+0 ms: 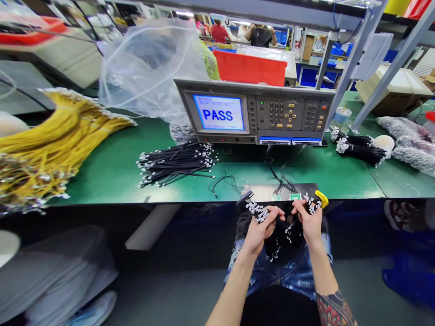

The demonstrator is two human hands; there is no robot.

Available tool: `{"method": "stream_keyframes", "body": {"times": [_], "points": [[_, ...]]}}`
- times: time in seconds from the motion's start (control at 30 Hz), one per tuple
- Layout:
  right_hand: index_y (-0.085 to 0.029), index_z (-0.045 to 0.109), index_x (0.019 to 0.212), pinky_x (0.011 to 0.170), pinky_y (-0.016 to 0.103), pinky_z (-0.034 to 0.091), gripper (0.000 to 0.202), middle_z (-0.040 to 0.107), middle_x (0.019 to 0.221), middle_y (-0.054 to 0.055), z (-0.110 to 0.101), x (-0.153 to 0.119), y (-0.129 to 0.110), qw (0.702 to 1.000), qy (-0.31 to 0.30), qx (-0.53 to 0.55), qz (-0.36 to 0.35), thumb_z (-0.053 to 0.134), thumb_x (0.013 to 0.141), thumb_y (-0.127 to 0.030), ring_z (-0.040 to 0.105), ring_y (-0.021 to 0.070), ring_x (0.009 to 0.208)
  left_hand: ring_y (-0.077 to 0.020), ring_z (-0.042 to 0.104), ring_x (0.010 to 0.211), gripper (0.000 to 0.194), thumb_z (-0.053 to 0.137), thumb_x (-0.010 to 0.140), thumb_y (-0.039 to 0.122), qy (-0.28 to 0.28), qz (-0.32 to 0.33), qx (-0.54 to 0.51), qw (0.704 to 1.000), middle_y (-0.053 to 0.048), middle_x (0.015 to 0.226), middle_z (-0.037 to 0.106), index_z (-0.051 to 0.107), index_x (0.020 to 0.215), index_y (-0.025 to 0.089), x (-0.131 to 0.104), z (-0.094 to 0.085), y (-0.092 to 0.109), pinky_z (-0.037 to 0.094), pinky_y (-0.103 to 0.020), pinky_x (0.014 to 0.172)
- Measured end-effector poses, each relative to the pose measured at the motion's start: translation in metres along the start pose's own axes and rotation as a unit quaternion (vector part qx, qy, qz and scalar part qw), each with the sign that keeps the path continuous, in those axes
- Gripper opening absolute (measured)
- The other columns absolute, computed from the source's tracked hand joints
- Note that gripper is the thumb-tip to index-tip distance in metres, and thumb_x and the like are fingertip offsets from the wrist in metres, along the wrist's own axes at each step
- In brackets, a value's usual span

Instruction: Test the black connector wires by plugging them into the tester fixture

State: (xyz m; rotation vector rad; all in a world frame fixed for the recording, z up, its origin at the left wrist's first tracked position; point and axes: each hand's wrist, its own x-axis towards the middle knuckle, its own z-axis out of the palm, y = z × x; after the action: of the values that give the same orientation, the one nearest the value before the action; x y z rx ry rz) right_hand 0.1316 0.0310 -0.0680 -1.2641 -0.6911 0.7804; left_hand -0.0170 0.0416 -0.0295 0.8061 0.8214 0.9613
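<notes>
White-connector cable bundle [257, 211]: is gripped in left hand [262, 227], ends angled far-left. Second cable bundle [313, 207]: is held in right hand [310, 222], nearer green connector board [295, 197], set just far.

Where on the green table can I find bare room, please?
Bare green tabletop shows between the yellow cables and the loose black cables, and in front of the bundled black cables. Crowded: the front edge by the wired green boards, left hand and right hand.
</notes>
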Motion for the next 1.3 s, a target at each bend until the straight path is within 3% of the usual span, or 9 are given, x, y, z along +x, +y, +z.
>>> {"method": "stream_keyframes", "body": {"times": [0.13, 0.33, 0.47, 0.63, 0.93, 1.13, 1.3], "points": [[-0.015, 0.071, 0.069, 0.040, 0.024, 0.028, 0.030, 0.065, 0.053, 0.000, 0.006, -0.003, -0.006, 1.000, 0.016, 0.020, 0.017, 0.083, 0.073, -0.042, 0.041, 0.0083, 0.040, 0.0002, 0.025, 0.036, 0.046, 0.088, 0.066, 0.055, 0.047, 0.025, 0.024, 0.998, -0.001, 0.059, 0.066, 0.073, 0.075, 0.013, 0.004, 0.002, -0.001, 0.008, -0.021, 0.039], [-0.014, 0.072, 0.067, 0.043, 0.025, 0.028, 0.029, 0.066, 0.053, 0.001, 0.015, -0.007, -0.008, 0.996, 0.067, 0.051, 0.026, 0.084, 0.068, -0.041, 0.037, 0.0077, 0.040, -0.0029, 0.029, 0.038, 0.041, 0.085, 0.068, 0.052, 0.086, 0.038, 0.057, 0.994, 0.000, 0.052, 0.062, 0.077, 0.075, 0.012, 0.013, 0.003, -0.008, 0.013, -0.022, 0.041], [-0.014, 0.073, 0.067, 0.044, 0.025, 0.029, 0.027, 0.067, 0.053, 0.002, 0.017, -0.007, -0.007, 0.995, 0.078, 0.055, 0.029, 0.084, 0.066, -0.039, 0.040, 0.0089, 0.042, -0.0076, 0.041, 0.042, 0.035, 0.084, 0.070, 0.049, 0.120, 0.062, 0.079, 0.988, -0.001, 0.054, 0.064, 0.077, 0.073, 0.014, 0.020, 0.002, -0.013, 0.025, -0.023, 0.043], [-0.013, 0.072, 0.067, 0.039, 0.025, 0.022, 0.031, 0.066, 0.051, 0.002, 0.017, -0.007, -0.010, 0.994, 0.072, 0.069, 0.044, 0.085, 0.065, -0.041, 0.034, 0.0072, 0.038, -0.0148, 0.057, 0.052, 0.032, 0.081, 0.073, 0.048, 0.140, 0.088, 0.101, 0.981, -0.004, 0.056, 0.067, 0.076, 0.069, 0.016, 0.024, -0.001, -0.017, 0.039, -0.026, 0.050], [-0.014, 0.071, 0.067, 0.040, 0.024, 0.024, 0.033, 0.065, 0.051, 0.002, 0.021, -0.008, -0.008, 0.994, 0.085, 0.059, 0.030, 0.085, 0.067, -0.044, 0.034, 0.0071, 0.039, -0.0045, 0.029, 0.040, 0.035, 0.083, 0.067, 0.049, 0.134, 0.057, 0.091, 0.985, 0.001, 0.052, 0.061, 0.076, 0.069, 0.014, 0.016, 0.000, -0.007, 0.016, -0.023, 0.042], [-0.012, 0.072, 0.070, 0.037, 0.023, 0.021, 0.039, 0.067, 0.052, 0.003, 0.014, -0.005, -0.006, 0.996, 0.059, 0.058, 0.046, 0.087, 0.066, -0.048, 0.032, 0.0058, 0.038, -0.0061, 0.035, 0.043, 0.034, 0.084, 0.065, 0.046, 0.127, 0.050, 0.080, 0.987, -0.001, 0.051, 0.061, 0.077, 0.066, 0.013, 0.018, 0.001, -0.003, 0.017, -0.023, 0.044], [-0.013, 0.072, 0.071, 0.037, 0.023, 0.021, 0.040, 0.066, 0.053, 0.003, 0.011, -0.005, -0.006, 0.996, 0.043, 0.058, 0.044, 0.088, 0.066, -0.050, 0.033, 0.0063, 0.038, -0.0052, 0.030, 0.041, 0.034, 0.083, 0.066, 0.047, 0.125, 0.056, 0.074, 0.988, 0.000, 0.050, 0.059, 0.077, 0.066, 0.013, 0.020, 0.000, -0.005, 0.014, -0.023, 0.042]]}}
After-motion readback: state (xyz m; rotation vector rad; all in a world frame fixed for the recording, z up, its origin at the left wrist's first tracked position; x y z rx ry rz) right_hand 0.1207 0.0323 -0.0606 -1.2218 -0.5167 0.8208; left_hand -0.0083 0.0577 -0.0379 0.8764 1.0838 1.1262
